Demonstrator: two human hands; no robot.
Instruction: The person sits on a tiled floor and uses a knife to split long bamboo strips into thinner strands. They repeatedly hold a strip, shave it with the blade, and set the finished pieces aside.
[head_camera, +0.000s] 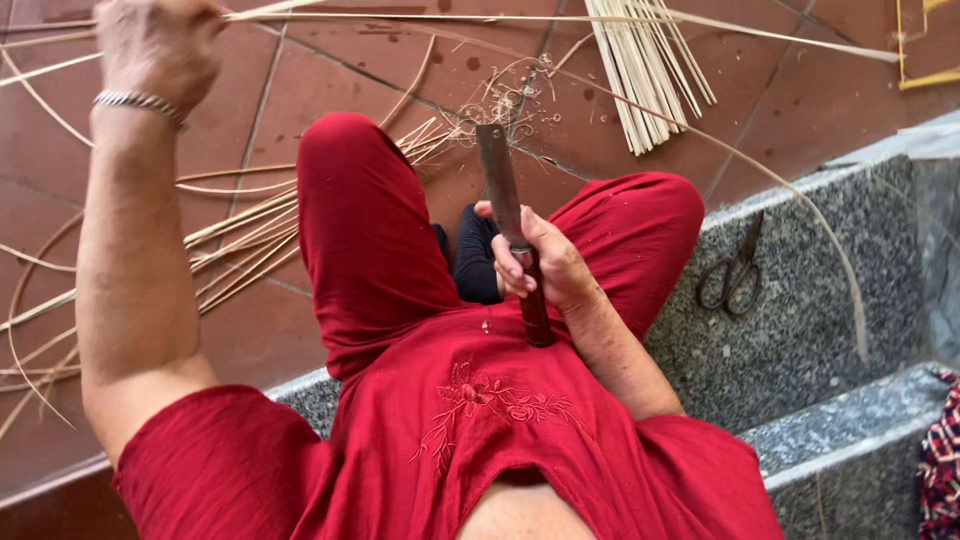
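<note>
My left hand (155, 45) is raised at the top left, wearing a silver bracelet, fingers closed on a long thin bamboo strip (560, 18) that stretches right across the top of the view. My right hand (545, 262) sits between my knees, gripped around the dark wooden handle of a flat-bladed knife (497, 180) whose rusty blade points away from me. I sit in red clothes on a granite step (800, 300).
A bundle of pale bamboo sticks (645, 70) lies on the red tiled floor ahead. Loose strips (240, 240) and curled shavings (500, 105) are scattered to the left. Dark scissors (732, 272) rest on the step at right. Checked cloth (940, 460) lies at the right edge.
</note>
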